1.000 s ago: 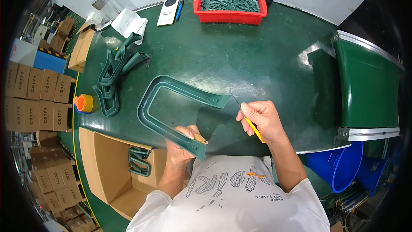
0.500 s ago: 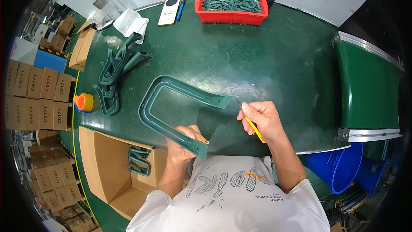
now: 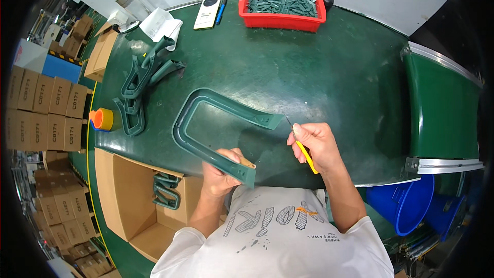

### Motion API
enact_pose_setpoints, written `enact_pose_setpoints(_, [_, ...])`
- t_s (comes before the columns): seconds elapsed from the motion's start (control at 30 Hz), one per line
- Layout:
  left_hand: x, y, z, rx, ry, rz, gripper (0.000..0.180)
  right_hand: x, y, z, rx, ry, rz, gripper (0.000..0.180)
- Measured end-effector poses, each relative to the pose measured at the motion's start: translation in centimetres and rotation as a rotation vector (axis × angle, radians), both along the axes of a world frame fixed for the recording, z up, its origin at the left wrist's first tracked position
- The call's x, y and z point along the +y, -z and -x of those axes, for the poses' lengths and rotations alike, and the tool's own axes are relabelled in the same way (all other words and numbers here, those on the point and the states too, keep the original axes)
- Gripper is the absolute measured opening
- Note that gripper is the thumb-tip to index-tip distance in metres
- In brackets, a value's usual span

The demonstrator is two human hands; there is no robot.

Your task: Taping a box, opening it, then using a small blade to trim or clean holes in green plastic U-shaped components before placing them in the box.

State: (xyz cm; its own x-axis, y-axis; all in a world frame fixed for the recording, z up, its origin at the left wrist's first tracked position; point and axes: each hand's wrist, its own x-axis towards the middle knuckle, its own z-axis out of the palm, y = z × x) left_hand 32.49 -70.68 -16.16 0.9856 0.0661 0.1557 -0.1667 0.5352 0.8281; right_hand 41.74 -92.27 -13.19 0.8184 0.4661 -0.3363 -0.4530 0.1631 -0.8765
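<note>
My left hand (image 3: 218,177) is closed around the lower arm of a green U-shaped plastic part (image 3: 186,138), held over the near side of the table. A tan wrap shows on one of its fingers. The part's bend points left, and its two ends reach to the right. In my right hand (image 3: 320,146) is a slim knife with a yellow handle (image 3: 307,158), pinched close to its thin dark blade. The blade tip points up and left, just right of the part's upper end; whether they touch I cannot tell.
Similar green parts (image 3: 135,80) lie heaped at left, near an orange tape roll (image 3: 105,119). A red tub (image 3: 283,22) of small green pieces, a phone (image 3: 202,19) and a blue pen (image 3: 221,13) sit far back. An open carton (image 3: 116,190) stands front left, blue bins (image 3: 411,203) front right.
The green part has lifted slightly and tipped a little in my left hand. The knife stays beside its upper end, with my right hand's grip the same.
</note>
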Motion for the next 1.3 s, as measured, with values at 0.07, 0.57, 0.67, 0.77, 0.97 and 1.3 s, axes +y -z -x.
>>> enact_pose_setpoints(0.07, [-0.2,-0.3,0.1,0.053,-0.023,-0.039,0.041,-0.1,0.5,0.1,-0.037,-0.010,0.006,0.038])
enact_pose_setpoints(0.57, [1.7,-0.2,1.1,0.257,-0.174,-0.024,0.046,-0.4,3.5,-1.0,-0.111,0.107,0.001,0.034])
enact_pose_setpoints(0.67, [2.5,0.1,2.5,0.240,-0.408,-0.289,0.037,0.1,4.9,-0.6,-0.076,0.173,0.076,0.032])
enact_pose_setpoints(0.77, [6.8,0.1,4.7,0.371,-0.874,-0.610,0.030,-0.4,6.3,-0.5,0.031,0.336,0.105,0.034])
enact_pose_setpoints(0.97, [19.6,4.4,18.0,1.030,-1.442,-0.466,0.024,-0.2,6.7,-0.6,-0.044,0.195,-0.011,0.033])
enact_pose_setpoints(1.3, [25.5,18.8,34.7,2.049,-0.838,-0.627,0.020,0.5,6.5,-0.4,-0.115,0.197,0.164,0.032])
